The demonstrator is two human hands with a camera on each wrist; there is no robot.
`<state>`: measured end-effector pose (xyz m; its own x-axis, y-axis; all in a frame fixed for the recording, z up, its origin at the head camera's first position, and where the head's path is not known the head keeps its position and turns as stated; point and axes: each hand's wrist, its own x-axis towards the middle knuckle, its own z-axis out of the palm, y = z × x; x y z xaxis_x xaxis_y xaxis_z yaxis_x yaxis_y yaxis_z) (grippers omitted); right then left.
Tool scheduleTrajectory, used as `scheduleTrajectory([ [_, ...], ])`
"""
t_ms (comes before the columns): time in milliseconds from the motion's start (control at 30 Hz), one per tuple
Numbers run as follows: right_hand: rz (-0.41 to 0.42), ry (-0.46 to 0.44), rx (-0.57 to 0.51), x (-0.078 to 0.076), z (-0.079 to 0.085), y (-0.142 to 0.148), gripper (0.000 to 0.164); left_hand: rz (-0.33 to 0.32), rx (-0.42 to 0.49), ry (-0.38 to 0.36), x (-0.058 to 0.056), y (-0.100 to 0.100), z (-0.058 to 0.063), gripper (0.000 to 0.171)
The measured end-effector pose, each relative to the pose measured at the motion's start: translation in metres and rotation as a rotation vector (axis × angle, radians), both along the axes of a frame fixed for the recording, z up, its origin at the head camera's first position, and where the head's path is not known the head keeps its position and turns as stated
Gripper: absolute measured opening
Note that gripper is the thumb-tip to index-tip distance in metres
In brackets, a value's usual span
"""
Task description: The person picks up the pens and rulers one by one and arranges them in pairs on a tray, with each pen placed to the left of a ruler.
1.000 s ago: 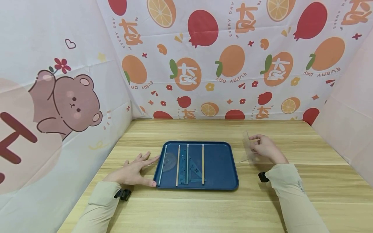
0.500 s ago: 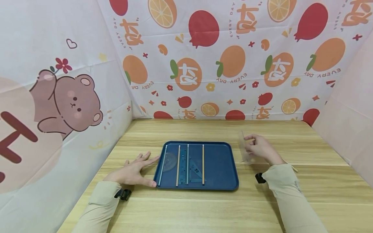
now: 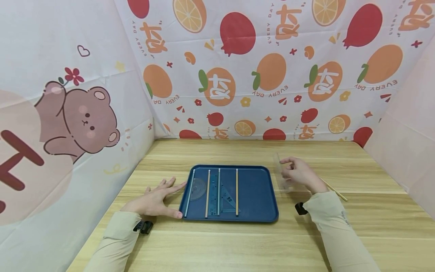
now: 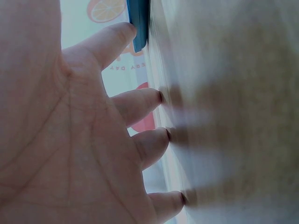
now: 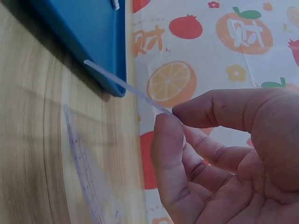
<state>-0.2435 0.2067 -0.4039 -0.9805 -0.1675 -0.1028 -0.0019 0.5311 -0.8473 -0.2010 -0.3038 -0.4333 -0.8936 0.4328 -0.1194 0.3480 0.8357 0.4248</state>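
My right hand (image 3: 300, 174) pinches a clear plastic set square (image 5: 124, 86) between thumb and fingertip, just right of the blue tray (image 3: 256, 217). Printed scale marks show along a clear edge low in the right wrist view. Fingers spread, my left hand (image 3: 154, 200) rests at the tray's left side. Its thumb touches the tray's near left corner, and the other fingertips meet the table. On the tray lie several pencils (image 3: 236, 192), set roughly parallel. Among them are a clear protractor (image 3: 198, 189), a blue ruler (image 3: 213, 189) and a blue set square (image 3: 227, 198).
A thin wooden pencil-like stick (image 3: 334, 190) lies on the wooden table (image 3: 231, 245) behind the right wrist. Printed cloth (image 3: 238, 83) hangs along the back, with more cloth at both sides.
My right hand has shifted left toward the tray with the clear set square. The stick beyond its wrist has come into view. My left hand has stayed in place.
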Motion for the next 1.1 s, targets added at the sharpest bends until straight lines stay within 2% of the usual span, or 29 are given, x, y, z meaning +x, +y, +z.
scheduleTrajectory([
  [500,0.051,-0.031,-0.065,-0.003,-0.002,-0.009,0.048,-0.007,0.0,0.006,0.0,-0.001,-0.001,0.111],
  [1100,0.063,-0.038,-0.09,-0.001,-0.008,-0.019,0.049,0.013,0.009,-0.049,0.001,0.001,0.002,0.111],
])
